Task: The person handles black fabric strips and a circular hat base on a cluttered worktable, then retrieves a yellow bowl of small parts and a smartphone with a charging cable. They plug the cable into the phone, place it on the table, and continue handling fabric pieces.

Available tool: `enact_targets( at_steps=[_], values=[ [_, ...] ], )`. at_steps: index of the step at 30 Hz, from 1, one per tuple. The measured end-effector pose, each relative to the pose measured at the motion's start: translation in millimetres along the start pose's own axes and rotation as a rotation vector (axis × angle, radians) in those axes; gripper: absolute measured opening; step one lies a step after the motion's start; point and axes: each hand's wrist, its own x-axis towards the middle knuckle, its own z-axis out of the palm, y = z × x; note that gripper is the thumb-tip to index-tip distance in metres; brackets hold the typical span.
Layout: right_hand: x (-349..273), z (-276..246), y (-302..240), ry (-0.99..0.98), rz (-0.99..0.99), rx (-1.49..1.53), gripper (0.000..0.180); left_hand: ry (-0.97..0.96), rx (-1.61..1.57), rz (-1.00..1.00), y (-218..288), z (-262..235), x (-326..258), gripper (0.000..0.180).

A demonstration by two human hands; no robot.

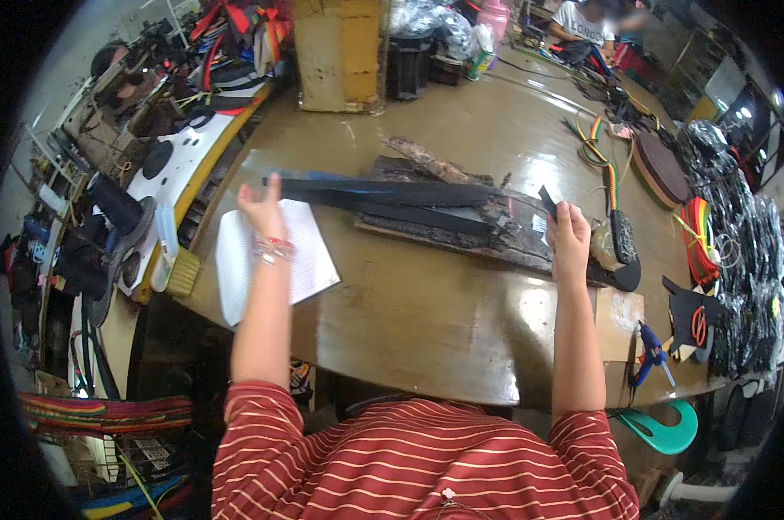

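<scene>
My left hand (265, 214), with a beaded bracelet on its wrist, is at the left end of a long black strap (392, 192). Its fingers look apart, though slightly blurred; whether they touch the strap I cannot tell. The strap lies across a worn, dark wooden board (444, 236) in the middle of the table, with another black strip beside it. At the board's right end my right hand (570, 238) is closed in a pinch on a short black strip (548, 201) that sticks up from the fingertips. White lined paper (318, 256) lies under my left forearm.
On the right of the table (392, 325) are a blue glue gun (649, 354), a brown oval piece (660, 169), striped straps (699, 234) and plastic-wrapped bundles (756, 269). A brush (182, 273) stands at the left edge. A tall box (340, 56) and a person (582, 33) are at the back.
</scene>
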Motion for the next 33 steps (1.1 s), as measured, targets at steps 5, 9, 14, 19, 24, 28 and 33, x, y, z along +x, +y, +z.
enact_targets(
  at_steps=[5,9,14,19,24,28,33],
  values=[
    [-15,99,-3,-0.025,-0.273,-0.312,0.029,-0.853,-0.541,-0.178,76,66,-209,0.024],
    [-20,121,-17,-0.279,-0.265,-0.547,0.023,-0.639,-0.571,-0.331,95,81,-195,0.013],
    [2,97,-36,-0.064,-0.085,-0.261,0.019,-0.613,-0.501,-0.629,90,45,-152,0.018],
    [-26,134,-16,-0.194,-0.158,-0.540,0.020,-0.693,-0.668,-0.490,86,71,-201,0.014],
    [-21,71,-43,-0.381,-0.127,-0.866,0.027,-0.373,-0.532,-0.360,49,50,-128,0.016],
    [-1,7,-54,-0.241,0.037,-0.826,0.021,-0.052,-0.301,-0.238,20,11,-24,0.019],
    [34,-24,-27,-0.178,-0.017,-0.937,0.022,-0.132,-0.374,-0.306,-19,-3,23,0.017]
  ],
)
